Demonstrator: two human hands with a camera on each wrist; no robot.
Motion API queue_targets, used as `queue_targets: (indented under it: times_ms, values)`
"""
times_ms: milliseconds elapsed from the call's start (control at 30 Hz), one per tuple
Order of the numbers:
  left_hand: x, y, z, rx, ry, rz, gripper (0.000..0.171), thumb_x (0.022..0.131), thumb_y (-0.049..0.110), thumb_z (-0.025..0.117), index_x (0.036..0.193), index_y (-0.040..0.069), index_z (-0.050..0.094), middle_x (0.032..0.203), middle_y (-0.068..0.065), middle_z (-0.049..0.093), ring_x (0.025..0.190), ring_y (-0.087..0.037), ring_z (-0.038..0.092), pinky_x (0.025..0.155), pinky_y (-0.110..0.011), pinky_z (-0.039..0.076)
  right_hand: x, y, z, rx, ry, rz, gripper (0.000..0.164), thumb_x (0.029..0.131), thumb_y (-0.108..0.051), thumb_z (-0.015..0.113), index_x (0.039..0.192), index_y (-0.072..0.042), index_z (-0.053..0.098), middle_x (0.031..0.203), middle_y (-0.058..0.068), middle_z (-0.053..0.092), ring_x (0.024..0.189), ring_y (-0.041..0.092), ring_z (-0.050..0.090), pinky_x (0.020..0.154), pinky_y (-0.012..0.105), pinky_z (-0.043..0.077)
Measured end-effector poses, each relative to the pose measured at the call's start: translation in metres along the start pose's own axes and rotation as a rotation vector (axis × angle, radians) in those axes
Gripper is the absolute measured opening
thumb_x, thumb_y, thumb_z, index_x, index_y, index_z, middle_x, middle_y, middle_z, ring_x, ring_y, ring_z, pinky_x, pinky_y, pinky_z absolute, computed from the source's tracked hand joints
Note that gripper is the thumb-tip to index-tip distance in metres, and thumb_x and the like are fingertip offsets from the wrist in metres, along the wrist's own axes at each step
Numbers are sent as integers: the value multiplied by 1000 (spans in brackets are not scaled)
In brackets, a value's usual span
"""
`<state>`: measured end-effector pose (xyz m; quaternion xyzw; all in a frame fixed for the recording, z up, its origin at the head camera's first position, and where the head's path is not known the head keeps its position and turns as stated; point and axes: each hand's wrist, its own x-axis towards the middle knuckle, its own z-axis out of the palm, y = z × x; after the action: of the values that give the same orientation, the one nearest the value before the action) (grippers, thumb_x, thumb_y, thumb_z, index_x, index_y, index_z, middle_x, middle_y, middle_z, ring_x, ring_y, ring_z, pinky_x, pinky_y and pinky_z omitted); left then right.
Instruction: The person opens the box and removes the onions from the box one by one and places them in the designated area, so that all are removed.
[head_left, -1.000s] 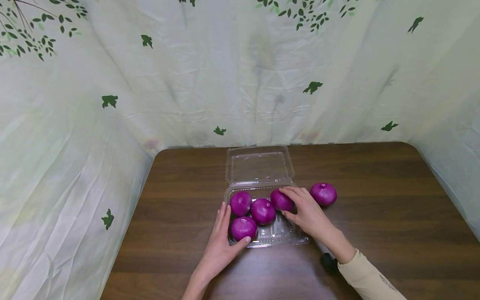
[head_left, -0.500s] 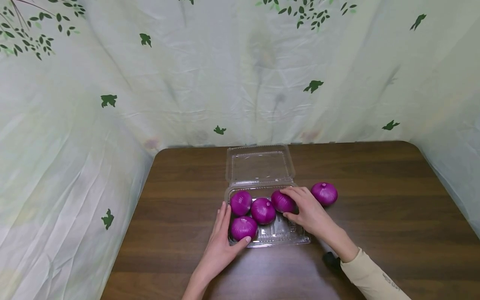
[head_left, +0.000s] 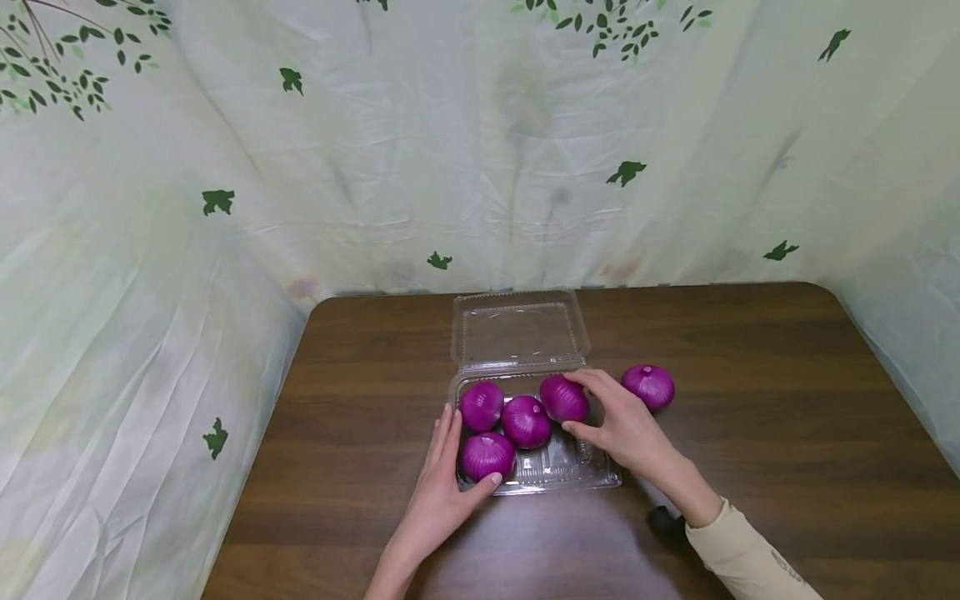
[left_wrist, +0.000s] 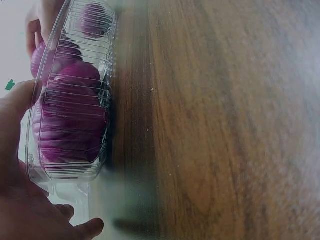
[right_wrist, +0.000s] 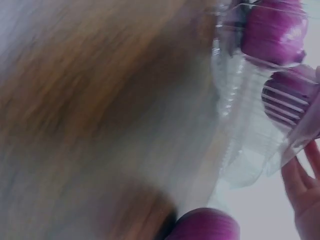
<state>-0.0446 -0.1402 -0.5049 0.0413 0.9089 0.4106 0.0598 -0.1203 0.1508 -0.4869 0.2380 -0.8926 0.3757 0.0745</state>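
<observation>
A cream sleeve point(head_left: 753, 550) covers the right forearm, which enters from the front right of the table point(head_left: 352, 425). A black handle point(head_left: 666, 522) lies beside the cuff, off the front right corner of the clear container point(head_left: 562, 473); the rest of that item is mostly hidden. The left hand point(head_left: 442, 485) is spread at the container's front left corner: the fingers extend nearly straight along the left edge, and the thumb reaches over the front edge, beside the front left onion point(head_left: 487, 456). The right hand point(head_left: 618, 423) is partly closed, with thumb and fingertips pinching the rear right onion point(head_left: 564, 398) from its right side. This onion sits inside the container toward the rear right corner; whether it bears on the floor cannot be determined. The middle onion point(head_left: 527, 422) is located just left of it, and the rear left onion point(head_left: 482, 406) occupies the rear left corner. The loose onion point(head_left: 648, 387) stands on the table, outside the container's right edge. The lid point(head_left: 521, 333) is folded back toward the table's rear edge. A leaf-patterned curtain point(head_left: 450, 142) hangs behind.
</observation>
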Motion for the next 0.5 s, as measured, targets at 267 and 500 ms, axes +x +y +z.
queue_targets:
  times_ms: [267,500]
  values:
    - [0,-1,1,-9,0,-5,106,81,57,73,159,27,8,163,16,-5,149,-23,-1,111,-62,16,1,-5,-7,171,8,108,67,77,-22,87,136,-17,55,130,-1,56,111,19,59,91,44,52]
    - [1,-2,2,-11,5,4,106,81,57,74,159,28,7,163,16,-5,150,-24,0,112,-62,16,-3,-8,-14,173,30,89,67,74,-15,88,133,-15,56,129,0,56,114,19,56,93,43,52]
